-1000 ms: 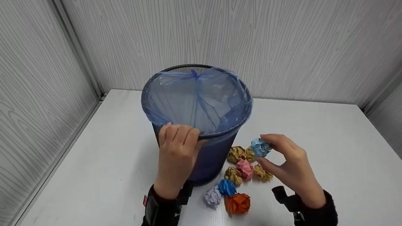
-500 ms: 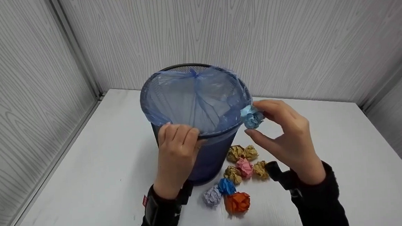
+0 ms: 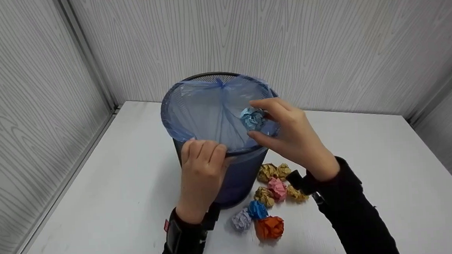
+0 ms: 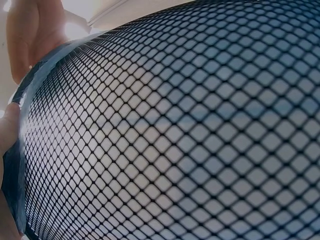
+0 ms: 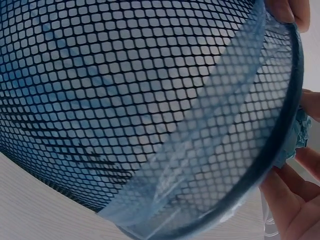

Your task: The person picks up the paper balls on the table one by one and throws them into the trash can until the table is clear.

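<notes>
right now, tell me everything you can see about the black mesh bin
The black wire-mesh waste bin stands upright on the white table, near the back corner of grey panelled walls. It is round, widens toward a solid rim, and is lined with a translucent blue plastic bag folded over that rim and knotted at the far side. The left hand grips the near rim. The right hand holds a crumpled light blue paper ball over the opening. Crumpled coloured paper balls lie by its base.

Left hand curled in a grip; right hand raised, fingertips pinched.
</notes>
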`<state>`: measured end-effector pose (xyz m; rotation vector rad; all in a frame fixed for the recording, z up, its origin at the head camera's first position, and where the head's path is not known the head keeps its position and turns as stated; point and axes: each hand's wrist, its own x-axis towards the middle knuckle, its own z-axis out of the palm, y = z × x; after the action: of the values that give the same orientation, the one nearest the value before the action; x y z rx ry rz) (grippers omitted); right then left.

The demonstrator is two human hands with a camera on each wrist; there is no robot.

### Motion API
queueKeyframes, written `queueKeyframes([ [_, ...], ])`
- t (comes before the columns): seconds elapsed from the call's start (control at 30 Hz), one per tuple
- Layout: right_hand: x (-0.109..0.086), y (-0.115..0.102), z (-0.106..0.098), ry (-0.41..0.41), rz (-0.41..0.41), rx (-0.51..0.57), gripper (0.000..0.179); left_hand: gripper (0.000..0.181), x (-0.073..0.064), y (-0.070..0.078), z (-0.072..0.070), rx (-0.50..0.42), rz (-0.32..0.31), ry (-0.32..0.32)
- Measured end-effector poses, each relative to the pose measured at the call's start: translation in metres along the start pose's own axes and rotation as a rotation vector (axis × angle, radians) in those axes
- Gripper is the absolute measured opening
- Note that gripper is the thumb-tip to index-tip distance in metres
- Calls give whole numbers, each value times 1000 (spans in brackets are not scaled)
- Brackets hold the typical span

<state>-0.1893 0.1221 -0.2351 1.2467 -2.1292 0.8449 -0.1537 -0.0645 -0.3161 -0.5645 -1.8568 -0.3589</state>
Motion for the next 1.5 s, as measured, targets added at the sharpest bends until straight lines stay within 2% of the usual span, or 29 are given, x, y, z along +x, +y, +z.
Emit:
queueKeyframes([
  [0.2,-1,8,4,-40,43,18,45,28,2,1,-1,4,8,-6],
  [0.43,-2,11,5,-49,42,37,41,30,2,1,0,7,11,-9],
  [0.77,-15,13,-6,30,53,20,40,28,3,3,-1,-18,4,-9],
  [0.9,-27,23,-15,65,108,20,40,29,4,3,0,-10,5,-6],
  [1.1,-55,48,-19,83,247,15,38,29,4,3,1,5,12,-1],
  [1.33,-79,78,-4,2,408,13,36,24,3,2,2,-9,14,-3],
  [1.5,-87,93,13,-74,457,21,35,22,3,3,1,-14,11,-13],
])
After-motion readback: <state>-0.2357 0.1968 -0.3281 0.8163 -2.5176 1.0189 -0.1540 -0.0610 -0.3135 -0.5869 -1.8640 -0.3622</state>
